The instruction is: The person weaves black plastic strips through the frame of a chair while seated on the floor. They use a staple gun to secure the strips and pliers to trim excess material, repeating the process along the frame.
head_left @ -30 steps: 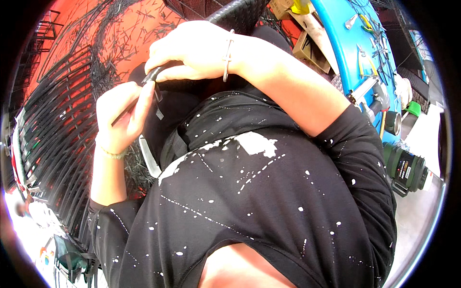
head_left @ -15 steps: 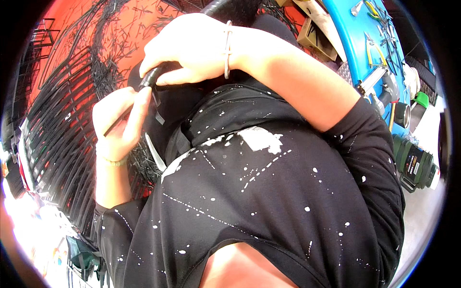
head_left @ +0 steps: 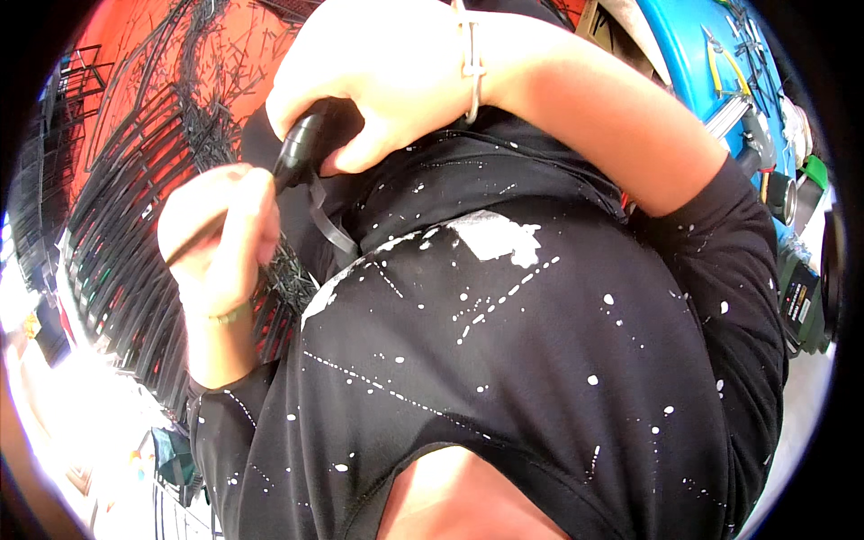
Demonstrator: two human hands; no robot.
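Near the upper middle, my right hand (head_left: 378, 72) is curled round a black rod (head_left: 302, 148) wrapped in glossy black strip, its thumb on the lower side. My left hand (head_left: 225, 238) is closed at the rod's left end, thumb and fingers pinched together. A thin dark strip (head_left: 193, 241) runs through my left hand and comes out on its far left side. From the rod near my left fingertips hangs a loose black strip end (head_left: 331, 223), curling down over my dark clothing. My right hand hides the rest of the rod.
Rows of black strips (head_left: 121, 243) bend across the left side, over a red surface (head_left: 243, 63) strewn with dark offcuts. At the right, a blue table (head_left: 684, 45) carries pliers (head_left: 717, 67) and other tools. A dark green canister-like object (head_left: 801, 301) stands below it.
Both hands and the rod appear larger and closer, and my left hand sits slightly lower. The loose strip end now curls toward my shirt. The blue table has shifted right in view.
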